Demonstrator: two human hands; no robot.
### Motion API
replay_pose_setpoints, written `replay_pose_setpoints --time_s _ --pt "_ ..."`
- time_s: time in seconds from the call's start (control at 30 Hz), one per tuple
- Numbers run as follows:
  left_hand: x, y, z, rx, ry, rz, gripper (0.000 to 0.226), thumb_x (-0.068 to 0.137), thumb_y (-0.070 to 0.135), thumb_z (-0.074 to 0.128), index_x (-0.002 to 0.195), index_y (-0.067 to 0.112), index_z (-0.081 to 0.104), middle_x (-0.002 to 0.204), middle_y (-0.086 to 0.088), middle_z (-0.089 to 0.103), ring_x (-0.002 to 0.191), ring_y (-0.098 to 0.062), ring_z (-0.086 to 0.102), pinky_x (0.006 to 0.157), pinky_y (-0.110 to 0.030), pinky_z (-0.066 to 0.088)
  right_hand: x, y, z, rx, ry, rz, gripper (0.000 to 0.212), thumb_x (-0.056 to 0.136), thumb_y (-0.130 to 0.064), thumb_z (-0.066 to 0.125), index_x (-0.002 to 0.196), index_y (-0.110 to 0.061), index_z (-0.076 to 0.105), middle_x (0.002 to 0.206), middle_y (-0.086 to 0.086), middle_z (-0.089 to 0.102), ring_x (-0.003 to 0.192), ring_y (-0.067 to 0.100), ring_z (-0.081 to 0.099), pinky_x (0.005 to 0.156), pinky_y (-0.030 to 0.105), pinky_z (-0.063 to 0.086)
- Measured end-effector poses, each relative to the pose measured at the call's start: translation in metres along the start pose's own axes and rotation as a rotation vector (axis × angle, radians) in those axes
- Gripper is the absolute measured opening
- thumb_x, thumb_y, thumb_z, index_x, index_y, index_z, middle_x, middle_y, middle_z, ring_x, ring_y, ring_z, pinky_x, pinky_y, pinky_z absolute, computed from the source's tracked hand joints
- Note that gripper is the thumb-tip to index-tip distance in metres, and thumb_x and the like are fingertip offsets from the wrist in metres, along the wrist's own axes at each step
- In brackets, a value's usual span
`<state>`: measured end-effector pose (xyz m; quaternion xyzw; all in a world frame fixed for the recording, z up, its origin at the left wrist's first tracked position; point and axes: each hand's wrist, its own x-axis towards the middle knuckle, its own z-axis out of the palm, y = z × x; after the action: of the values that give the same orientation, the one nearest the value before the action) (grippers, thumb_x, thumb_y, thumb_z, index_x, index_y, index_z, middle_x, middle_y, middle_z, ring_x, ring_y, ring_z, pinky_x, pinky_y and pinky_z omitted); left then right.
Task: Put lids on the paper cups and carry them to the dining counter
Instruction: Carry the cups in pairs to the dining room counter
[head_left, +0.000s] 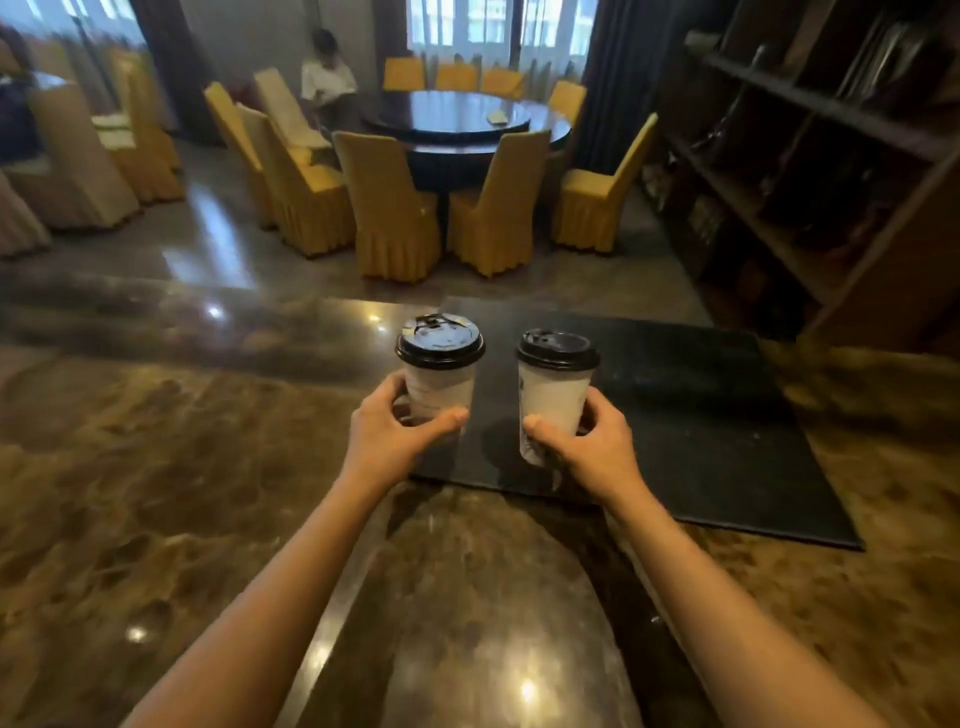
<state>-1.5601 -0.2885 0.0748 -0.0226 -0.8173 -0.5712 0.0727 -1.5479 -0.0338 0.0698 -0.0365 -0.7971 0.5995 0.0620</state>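
Two white paper cups with black lids are in front of me over a brown marble counter. My left hand grips the lower part of the left cup, whose lid sits flat. My right hand grips the lower part of the right cup, whose lid is also on. Both cups are upright above a black mat. I cannot tell whether the cup bases touch the mat.
The black mat lies on the counter's right half. Beyond the counter stand a round dark dining table ringed by several yellow covered chairs, and a seated person. Dark wooden shelves rise at the right.
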Motion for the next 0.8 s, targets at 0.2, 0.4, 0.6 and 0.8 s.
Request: replay_pose_setpoints --time_s 0.2,0.4,0.6,0.8 --pt "0.149 -0.021 0.043 0.085 -0.024 0.001 0.059 0.068 0.033 0.093 0.117 0.022 0.062 0.108 0.001 0.073 0.110 -0.017 0.071 0.097 -0.039 0.059 0.141 0.014 0.024 -0.010 0.108 0.014 0.057 0.068 -0.026 0.096 0.113 -0.025 0.061 0.098 -0.019 0.067 0.087 -0.007 0.065 0.064 0.008 0.050" --pt "0.225 -0.036 0.074 0.089 -0.028 0.065 0.059 0.072 0.008 0.090 0.118 0.022 0.055 0.109 0.004 0.068 0.096 -0.010 0.069 0.068 -0.014 0.058 0.212 0.031 0.043 -0.130 0.215 -0.113 0.062 0.069 -0.030 0.095 0.120 -0.015 0.062 0.109 -0.008 0.066 0.099 0.009 0.064 0.084 0.027 0.057" --pt "0.237 -0.056 0.079 -0.007 -0.055 0.020 0.061 0.073 0.015 0.092 0.123 0.018 0.059 0.114 0.005 0.070 0.100 -0.003 0.069 0.074 -0.015 0.058 0.221 0.046 0.044 -0.176 0.223 -0.086 0.068 0.072 -0.025 0.094 0.127 -0.006 0.058 0.122 0.011 0.072 0.113 0.026 0.068 0.095 0.047 0.057" --pt "0.233 -0.062 0.078 0.035 -0.084 -0.072 0.065 0.072 0.019 0.092 0.127 0.018 0.058 0.116 0.006 0.068 0.106 -0.011 0.068 0.082 -0.021 0.059 0.213 0.050 0.036 -0.269 0.141 0.026 0.089 0.078 -0.025 0.090 0.149 -0.008 0.040 0.138 0.014 0.062 0.128 0.033 0.060 0.105 0.048 0.051"
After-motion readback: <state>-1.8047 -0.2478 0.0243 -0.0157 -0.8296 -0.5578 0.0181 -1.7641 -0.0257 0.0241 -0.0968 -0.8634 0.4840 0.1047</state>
